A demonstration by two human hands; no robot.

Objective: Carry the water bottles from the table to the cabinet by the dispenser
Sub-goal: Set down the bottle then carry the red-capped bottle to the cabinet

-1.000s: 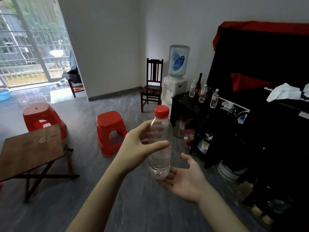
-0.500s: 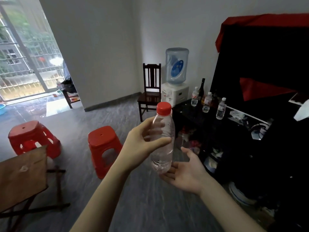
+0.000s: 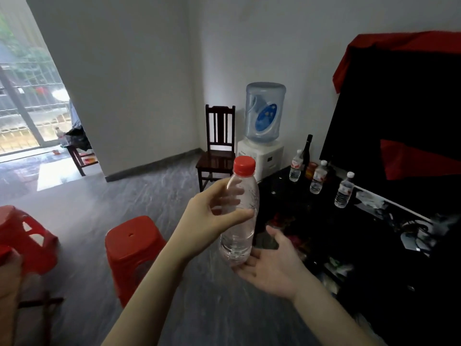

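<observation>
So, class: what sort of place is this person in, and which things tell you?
Probably a home living room: a water dispenser beside a wooden chair, red plastic stools, and a dark cabinet.

I count four clear water bottles, one red-capped bottle (image 3: 239,216) at centre frame and three white-capped bottles (image 3: 295,166) (image 3: 318,180) (image 3: 344,190) at right, plus two red stools (image 3: 134,245) (image 3: 27,238) lower left, one wooden chair (image 3: 218,148), one dispenser (image 3: 262,136)

The table (image 3: 8,275) is cut off at the left edge; the cabinet's (image 3: 287,193) lower shelves blur in darkness.
</observation>
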